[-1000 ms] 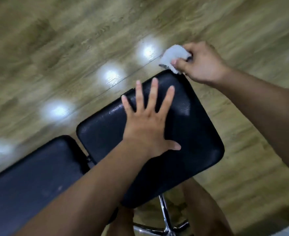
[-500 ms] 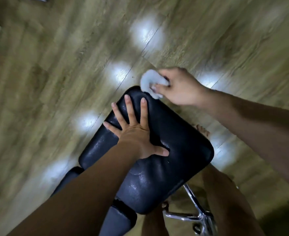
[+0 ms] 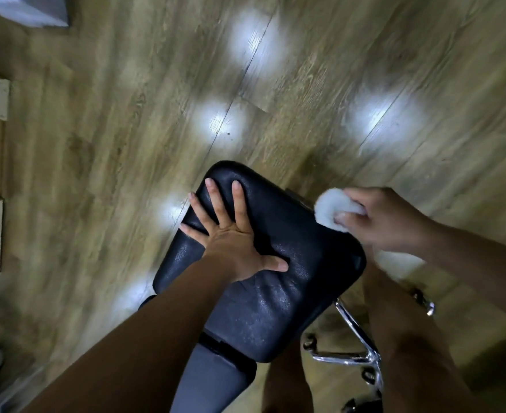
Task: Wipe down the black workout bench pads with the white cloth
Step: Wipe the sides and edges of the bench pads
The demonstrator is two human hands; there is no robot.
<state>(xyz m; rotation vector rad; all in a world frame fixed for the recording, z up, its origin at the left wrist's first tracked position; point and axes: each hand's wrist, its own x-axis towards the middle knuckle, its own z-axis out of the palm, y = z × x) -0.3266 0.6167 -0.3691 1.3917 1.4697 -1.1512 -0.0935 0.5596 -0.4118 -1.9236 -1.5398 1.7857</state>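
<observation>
Cloth (image 3: 332, 211) looks soft and light; your right grip (image 3: 386, 222) holds it bunched by the slick pad (image 3: 275, 308) edge, left grip (image 3: 234, 248) spread flat.

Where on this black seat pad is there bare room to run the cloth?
Two bare patches: the near part of the seat pad, between the left forearm and the pad's right edge; and the strip between the left hand and the white cloth gripped by the right hand. The far left corner is crowded by the spread fingers.
</observation>
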